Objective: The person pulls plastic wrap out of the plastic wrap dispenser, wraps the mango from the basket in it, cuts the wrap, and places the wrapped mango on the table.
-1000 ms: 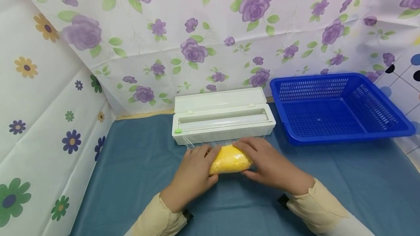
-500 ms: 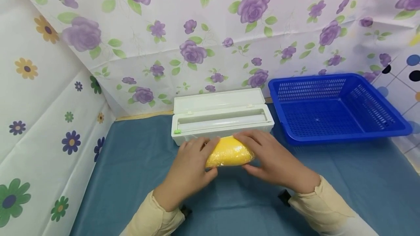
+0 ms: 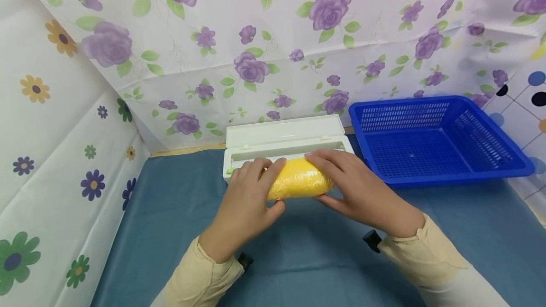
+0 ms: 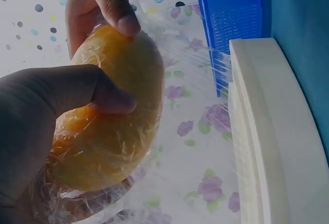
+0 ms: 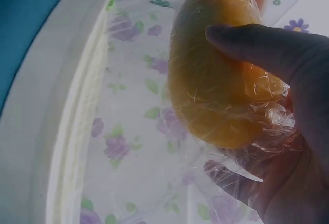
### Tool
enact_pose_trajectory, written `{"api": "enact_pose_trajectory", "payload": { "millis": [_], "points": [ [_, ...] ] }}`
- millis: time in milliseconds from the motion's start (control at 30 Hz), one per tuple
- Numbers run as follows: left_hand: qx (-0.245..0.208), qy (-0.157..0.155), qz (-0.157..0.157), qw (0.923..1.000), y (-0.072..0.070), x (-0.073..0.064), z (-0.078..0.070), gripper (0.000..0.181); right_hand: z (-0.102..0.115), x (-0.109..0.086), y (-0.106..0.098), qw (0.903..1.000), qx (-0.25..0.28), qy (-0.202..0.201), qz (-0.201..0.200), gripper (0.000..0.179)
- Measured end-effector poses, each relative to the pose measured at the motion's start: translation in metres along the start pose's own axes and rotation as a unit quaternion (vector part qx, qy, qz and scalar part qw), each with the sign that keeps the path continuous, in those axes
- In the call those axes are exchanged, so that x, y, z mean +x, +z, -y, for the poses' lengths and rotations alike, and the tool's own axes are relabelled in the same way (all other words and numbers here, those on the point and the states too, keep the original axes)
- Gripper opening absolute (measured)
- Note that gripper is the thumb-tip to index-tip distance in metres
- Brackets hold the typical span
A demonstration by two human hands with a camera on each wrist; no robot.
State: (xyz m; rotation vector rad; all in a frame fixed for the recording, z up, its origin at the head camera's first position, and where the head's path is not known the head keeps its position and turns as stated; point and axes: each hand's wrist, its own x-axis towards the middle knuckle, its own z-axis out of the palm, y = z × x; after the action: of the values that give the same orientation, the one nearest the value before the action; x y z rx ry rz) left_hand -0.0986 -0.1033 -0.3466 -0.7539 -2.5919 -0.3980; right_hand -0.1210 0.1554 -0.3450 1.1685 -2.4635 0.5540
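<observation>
A yellow mango (image 3: 302, 179), glossy with clear cling film, is held up just in front of the white cling film dispenser (image 3: 285, 132). My left hand (image 3: 245, 198) grips its left end and my right hand (image 3: 362, 188) its right end, thumbs on the near side. Crumpled film bunches at the mango's ends in both wrist views. From the dispenser's edge, stretched film (image 4: 215, 62) reaches across to the mango in the left wrist view. The dispenser's lid is raised; the hands and mango hide most of its roll.
A blue perforated basket (image 3: 448, 179) stands right of the dispenser, close to my right hand. Blue-green cloth (image 3: 298, 269) covers the table. A flowered sheet (image 3: 179, 98) hangs behind, with another patterned sheet along the left side.
Both hands have raised the mango and moved it away from me, toward the dispenser, which it now partly covers. The dispenser and basket stay in place.
</observation>
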Motion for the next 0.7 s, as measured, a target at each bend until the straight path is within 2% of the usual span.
{"api": "enact_pose_trajectory", "payload": {
  "millis": [700],
  "points": [
    [-0.021, -0.014, -0.070, 0.9972, -0.010, 0.029, 0.009, 0.073, -0.008, 0.030, -0.021, 0.9981, -0.032, -0.031, -0.043, 0.089]
  ]
}}
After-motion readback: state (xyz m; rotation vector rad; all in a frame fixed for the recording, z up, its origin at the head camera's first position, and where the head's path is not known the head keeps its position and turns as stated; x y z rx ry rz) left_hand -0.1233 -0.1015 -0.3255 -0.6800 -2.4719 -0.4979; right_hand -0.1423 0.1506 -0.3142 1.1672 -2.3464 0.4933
